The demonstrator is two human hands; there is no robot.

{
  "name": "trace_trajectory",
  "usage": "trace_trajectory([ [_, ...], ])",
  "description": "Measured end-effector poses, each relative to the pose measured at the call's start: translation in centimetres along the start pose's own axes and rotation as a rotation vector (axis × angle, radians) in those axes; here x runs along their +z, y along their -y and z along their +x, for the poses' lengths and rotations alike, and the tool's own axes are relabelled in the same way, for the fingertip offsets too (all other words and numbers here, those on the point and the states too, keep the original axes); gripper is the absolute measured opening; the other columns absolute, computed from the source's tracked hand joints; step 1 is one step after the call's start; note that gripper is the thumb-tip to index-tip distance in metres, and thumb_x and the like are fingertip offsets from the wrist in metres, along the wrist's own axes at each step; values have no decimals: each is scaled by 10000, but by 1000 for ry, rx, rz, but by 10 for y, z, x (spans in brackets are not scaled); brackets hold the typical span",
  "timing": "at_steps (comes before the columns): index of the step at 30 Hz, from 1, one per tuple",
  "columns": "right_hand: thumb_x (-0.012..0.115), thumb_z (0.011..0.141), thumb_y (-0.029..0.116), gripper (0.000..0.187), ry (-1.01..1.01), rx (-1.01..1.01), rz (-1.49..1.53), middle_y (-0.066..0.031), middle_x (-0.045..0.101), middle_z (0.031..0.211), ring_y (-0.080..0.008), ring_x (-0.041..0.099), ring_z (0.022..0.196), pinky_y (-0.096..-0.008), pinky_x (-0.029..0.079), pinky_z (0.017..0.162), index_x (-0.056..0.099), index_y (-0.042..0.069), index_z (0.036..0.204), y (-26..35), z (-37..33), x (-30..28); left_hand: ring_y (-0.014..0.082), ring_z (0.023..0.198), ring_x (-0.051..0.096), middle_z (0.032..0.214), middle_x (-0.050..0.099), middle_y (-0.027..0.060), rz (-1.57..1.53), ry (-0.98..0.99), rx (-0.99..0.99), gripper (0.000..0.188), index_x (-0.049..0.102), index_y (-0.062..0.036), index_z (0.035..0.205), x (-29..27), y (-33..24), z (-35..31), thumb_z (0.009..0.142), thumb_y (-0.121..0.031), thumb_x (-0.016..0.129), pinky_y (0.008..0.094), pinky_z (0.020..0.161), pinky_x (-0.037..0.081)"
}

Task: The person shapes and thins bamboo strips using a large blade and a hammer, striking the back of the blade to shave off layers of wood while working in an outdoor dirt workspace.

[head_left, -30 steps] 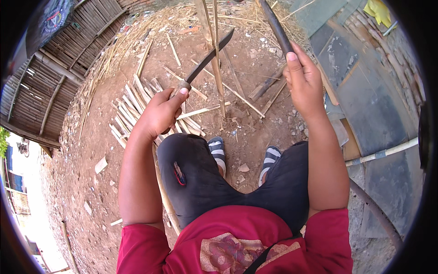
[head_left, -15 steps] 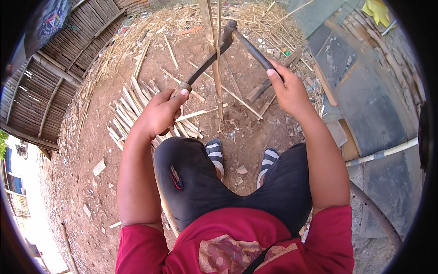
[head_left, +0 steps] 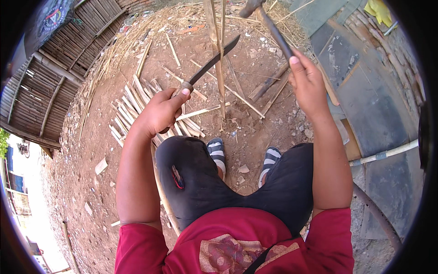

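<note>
My left hand (head_left: 160, 111) is closed round the handle of a machete (head_left: 213, 60). Its dark blade slants up and away, crossing a tall upright strip of wood or bamboo (head_left: 220, 86). Above the blade the strip is parted into two lengths; below it they look like one, its foot near the ground between my feet. In my right hand (head_left: 308, 86), gripped by its dark handle, is a hammer (head_left: 277, 35). The hammer head is at the top of the view, apart from the blade.
Split sticks (head_left: 137, 107) lie in a pile beside my left knee. Loose pieces of wood (head_left: 269, 82) are on the dirt ahead, with straw (head_left: 292, 27) beyond. Dark flat panels (head_left: 378, 100) lie on the right; a bamboo fence (head_left: 50, 91) stands on the left.
The hammer has lifted off the machete blade, moving up and to the right with my right hand. My left hand and the machete have hardly moved.
</note>
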State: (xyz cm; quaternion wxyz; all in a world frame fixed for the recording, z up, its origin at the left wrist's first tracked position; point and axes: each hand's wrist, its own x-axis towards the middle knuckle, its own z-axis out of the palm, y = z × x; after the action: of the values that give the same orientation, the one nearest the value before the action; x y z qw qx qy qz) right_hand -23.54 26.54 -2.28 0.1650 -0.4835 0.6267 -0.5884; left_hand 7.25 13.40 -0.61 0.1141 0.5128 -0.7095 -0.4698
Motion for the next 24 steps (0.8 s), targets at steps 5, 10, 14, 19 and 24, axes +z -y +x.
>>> trace_trajectory([
  [5, 512, 1077, 354, 480, 6, -30, -13, 32, 501, 730, -69, 466, 648, -271, 417, 603, 552, 43, 1440, -14, 2, 12, 85, 493, 415, 663, 471, -30, -24, 7, -3, 532, 654, -34, 1178, -1, 4, 3, 1007, -529, 555, 266, 446, 299],
  [10, 542, 1060, 387, 508, 42, 83, -133, 20, 511, 718, -81, 479, 656, -298, 430, 629, 557, 46, 1436, -30, -6, 15, 85, 492, 413, 655, 461, -33, 37, 14, -2, 529, 658, -41, 1167, 3, 2, 5, 1014, -535, 546, 265, 446, 307],
  [14, 535, 1064, 387, 515, -87, -45, 128, 38, 489, 697, -75, 478, 648, -282, 423, 612, 540, 49, 1453, -6, -2, 13, 81, 481, 400, 644, 445, -40, 3, 2, -17, 531, 661, -43, 1168, 4, 7, 4, 1012, -538, 549, 260, 435, 294],
  [19, 540, 1064, 369, 493, 124, 113, -167, 44, 498, 707, -57, 481, 632, -244, 402, 587, 557, 44, 1435, -43, -6, 15, 73, 469, 392, 641, 446, -47, 24, 16, 3, 525, 657, -39, 1169, 2, 6, 12, 1007, -530, 565, 263, 426, 293],
  [24, 516, 1074, 378, 426, 53, 190, 264, 39, 489, 705, -65, 438, 585, -245, 387, 551, 579, 33, 1316, -18, 2, 3, 150, 621, 564, 671, 553, 32, 307, -23, 126, 510, 675, 1, 1089, -10, 14, 21, 928, -482, 710, 319, 571, 473],
])
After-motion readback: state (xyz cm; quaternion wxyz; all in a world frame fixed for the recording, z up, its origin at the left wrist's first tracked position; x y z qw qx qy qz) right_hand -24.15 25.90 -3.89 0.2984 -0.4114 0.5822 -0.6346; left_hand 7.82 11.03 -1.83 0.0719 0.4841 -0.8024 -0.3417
